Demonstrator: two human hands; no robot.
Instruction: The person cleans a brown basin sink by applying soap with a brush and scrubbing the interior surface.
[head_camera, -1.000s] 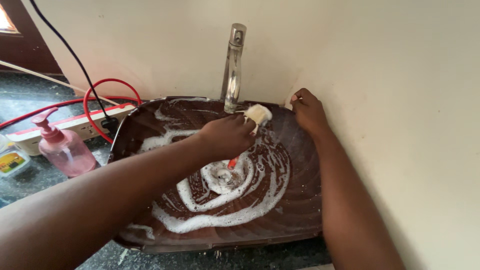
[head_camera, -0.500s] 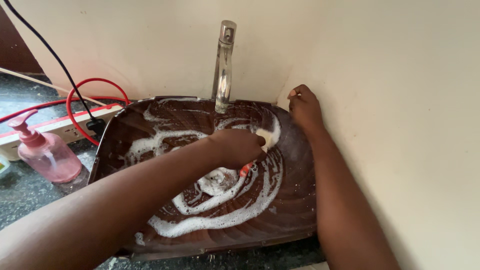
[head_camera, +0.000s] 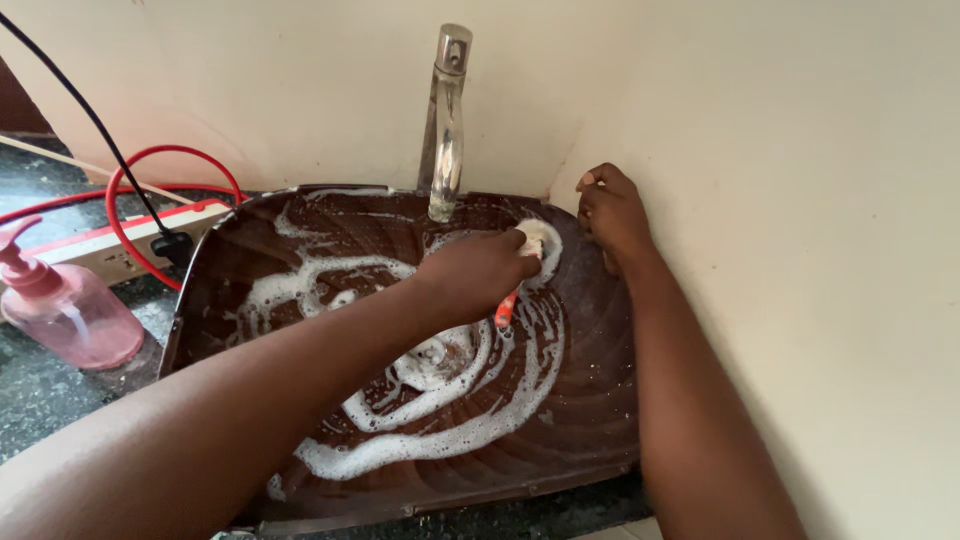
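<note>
hands: left (head_camera: 480, 272) fisted around brush (head_camera: 520, 275); right (head_camera: 612, 210) braced on sink rim (head_camera: 600, 300).

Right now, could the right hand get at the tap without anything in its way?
Probably yes. The right hand rests on the sink's back rim, beside the tap, with only bare rim and wall between them. The left hand, gripping a brush, scrubs lower in the basin and leaves that path free.
</note>
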